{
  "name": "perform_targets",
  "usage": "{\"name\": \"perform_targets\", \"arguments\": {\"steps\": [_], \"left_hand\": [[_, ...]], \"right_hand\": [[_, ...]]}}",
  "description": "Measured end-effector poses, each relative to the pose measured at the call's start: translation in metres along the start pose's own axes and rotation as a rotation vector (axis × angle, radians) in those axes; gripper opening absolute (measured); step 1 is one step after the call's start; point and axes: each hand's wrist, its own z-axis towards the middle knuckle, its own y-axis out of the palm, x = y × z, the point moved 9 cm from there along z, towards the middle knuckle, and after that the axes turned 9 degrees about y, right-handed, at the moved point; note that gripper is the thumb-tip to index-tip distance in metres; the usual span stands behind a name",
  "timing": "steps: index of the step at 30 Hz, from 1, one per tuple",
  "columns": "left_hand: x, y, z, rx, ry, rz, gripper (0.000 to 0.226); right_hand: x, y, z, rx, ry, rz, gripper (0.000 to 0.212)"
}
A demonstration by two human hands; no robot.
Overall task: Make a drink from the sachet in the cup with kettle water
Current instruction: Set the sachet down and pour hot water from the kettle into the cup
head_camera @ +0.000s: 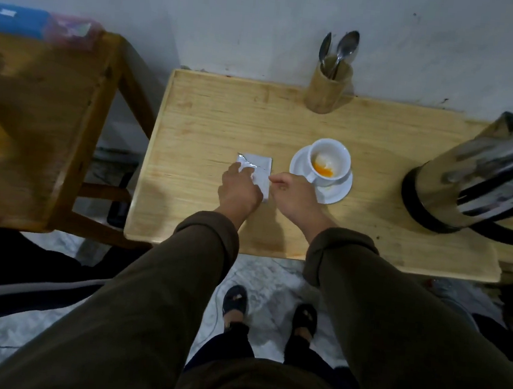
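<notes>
A torn silver sachet point(259, 166) lies flat on the wooden table point(212, 121). My left hand point(239, 189) rests on its left part, fingertips pinching the torn edge. My right hand point(293, 191) hovers at the sachet's right edge with fingers curled, thumb and forefinger close together; whether it touches the sachet is unclear. Just right of it a white cup point(330, 160) stands on a white saucer point(337, 192), with orange powder and some white inside. A steel kettle point(476, 181) with a black lid and base stands at the table's right end.
A bamboo holder point(328, 88) with two spoons point(341, 52) stands at the back by the wall. A second wooden table point(37, 116) sits to the left with a gap between. My feet and a cable are on the floor below.
</notes>
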Motion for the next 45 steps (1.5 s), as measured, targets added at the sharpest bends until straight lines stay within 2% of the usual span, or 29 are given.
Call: {"name": "perform_targets", "arguments": {"steps": [8,13,19,23,27,31,34,37,40,45], "left_hand": [[0.053,0.042,-0.025,-0.021,0.075,-0.073,0.058],[0.091,0.075,-0.048,0.018,0.053,-0.264,0.082],[0.107,0.094,-0.057,0.096,-0.063,-0.31,0.092],[0.11,0.097,-0.06,0.166,-0.123,-0.345,0.09],[0.115,0.106,-0.064,0.22,-0.153,-0.4,0.091],[0.12,0.114,-0.066,0.243,-0.19,-0.438,0.095],[0.125,0.116,-0.07,0.273,-0.19,-0.445,0.094],[0.127,0.117,-0.073,0.274,-0.207,-0.444,0.094],[0.127,0.116,-0.074,0.263,-0.22,-0.433,0.094],[0.124,0.115,-0.072,0.198,-0.223,-0.412,0.098]], "right_hand": [[0.016,-0.081,-0.016,0.182,-0.089,0.091,0.037],[0.04,-0.15,-0.037,0.392,-0.219,0.056,0.037],[0.082,-0.232,-0.068,0.738,-0.335,-0.063,0.037],[0.117,-0.277,-0.085,0.928,-0.289,-0.154,0.036],[0.159,-0.307,-0.088,1.025,-0.137,-0.201,0.037],[0.188,-0.329,-0.086,0.98,-0.022,-0.173,0.06],[0.219,-0.344,-0.074,0.899,0.112,0.04,0.066],[0.247,-0.351,-0.057,0.752,0.24,0.378,0.042],[0.245,-0.357,-0.05,0.662,0.269,0.364,0.027],[0.224,-0.359,-0.049,0.697,0.177,0.412,0.02]]}}
